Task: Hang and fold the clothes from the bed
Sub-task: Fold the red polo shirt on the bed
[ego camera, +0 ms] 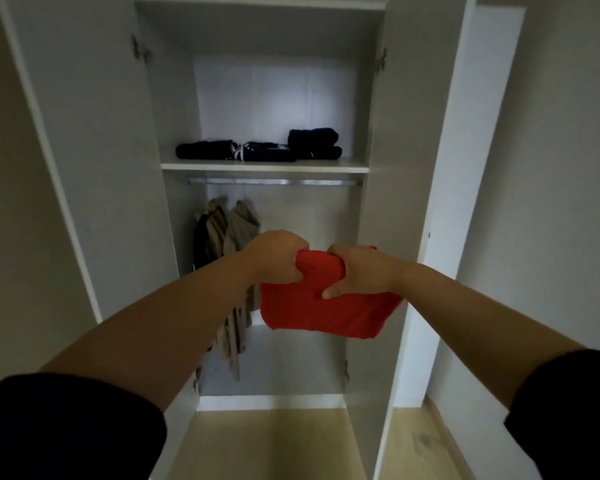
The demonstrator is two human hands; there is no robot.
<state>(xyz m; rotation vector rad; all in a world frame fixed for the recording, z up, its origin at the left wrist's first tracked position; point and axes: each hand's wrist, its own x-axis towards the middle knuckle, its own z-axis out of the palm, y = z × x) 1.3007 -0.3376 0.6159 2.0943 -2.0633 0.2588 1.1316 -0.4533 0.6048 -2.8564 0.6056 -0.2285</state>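
The red garment (326,306) is folded into a compact block and held in the air in front of the open wardrobe (94,168), below the level of the shelf (264,165) and in front of the hanging space. Both hands are clamped on its top edge. The left hand (278,256) has its fingers curled over the left corner. The right hand (357,271) grips the right part, with the thumb pressed on the front face. The hands sit close together with a short strip of red cloth between them, and the lower part of the fold hangs free.

Going by the task, the folding of this piece looks done and only putting it away remains. The shelf seems the likely place for it, and there is bare board at its front edge and right end.

Dark folded clothes (260,151) already lie in a row on that shelf, with a taller stack at the right. Under the shelf runs the rail (274,182), and two beige garments (226,230) hang at its left end; most of the rail is free.

So part of both jobs, hanging and folding, appears finished. The bed is not in view, so how many clothes are left cannot be told.
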